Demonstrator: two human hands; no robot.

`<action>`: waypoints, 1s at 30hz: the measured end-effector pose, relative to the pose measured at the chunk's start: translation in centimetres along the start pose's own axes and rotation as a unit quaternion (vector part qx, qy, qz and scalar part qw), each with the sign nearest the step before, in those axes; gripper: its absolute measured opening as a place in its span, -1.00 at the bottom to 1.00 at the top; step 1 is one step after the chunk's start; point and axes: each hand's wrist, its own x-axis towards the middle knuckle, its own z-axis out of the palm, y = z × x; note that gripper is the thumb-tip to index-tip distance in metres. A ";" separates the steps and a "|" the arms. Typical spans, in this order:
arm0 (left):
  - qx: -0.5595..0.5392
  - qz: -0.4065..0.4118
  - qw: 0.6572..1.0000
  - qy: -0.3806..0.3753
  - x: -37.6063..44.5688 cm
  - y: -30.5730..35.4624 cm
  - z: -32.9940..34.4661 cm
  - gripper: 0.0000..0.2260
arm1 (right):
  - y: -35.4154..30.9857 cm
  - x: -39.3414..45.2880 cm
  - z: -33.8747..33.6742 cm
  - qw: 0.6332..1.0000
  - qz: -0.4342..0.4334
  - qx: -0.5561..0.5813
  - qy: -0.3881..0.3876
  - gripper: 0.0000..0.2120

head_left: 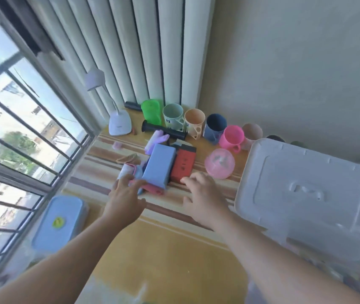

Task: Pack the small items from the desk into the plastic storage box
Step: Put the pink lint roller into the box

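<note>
A blue rectangular box (159, 164) and a red box (182, 164) lie side by side in the middle of the desk (168, 242). A flat pink item (152, 189) sticks out under the blue box's near end. My left hand (126, 200) reaches to it, fingers extended, fingertips on or just over the pink item. My right hand (205, 198) hovers with fingers spread, tips at the red box's near end. Neither hand plainly holds anything. The plastic storage box (310, 194) stands at the right with its translucent lid on.
Along the back wall stand a green cup (151, 111), pale green, orange, dark blue and pink cups (232, 137), and a black tube (163, 129). A pink ball (219, 163), a desk lamp (119, 123), and a blue lidded container (60, 222) by the window also sit here.
</note>
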 end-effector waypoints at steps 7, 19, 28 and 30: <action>0.048 -0.055 0.997 -0.032 6.1 -5.1 0.4 -0.36 | -2.8 11.7 0.4 0.999 -0.012 -0.042 0.007 -0.34; 0.153 -0.049 0.975 -0.154 11.9 -5.9 2.0 -0.11 | -4.9 23.4 0.8 0.957 0.063 -0.271 -0.084 -0.72; 0.047 -0.092 0.990 -0.097 8.7 -7.8 0.9 -0.46 | -3.8 22.1 -1.1 0.963 0.099 -0.240 -0.070 -0.94; 0.041 -0.091 0.993 -0.067 7.5 -8.1 0.8 -0.55 | -2.8 20.0 -1.1 0.974 0.072 -0.213 0.001 -0.85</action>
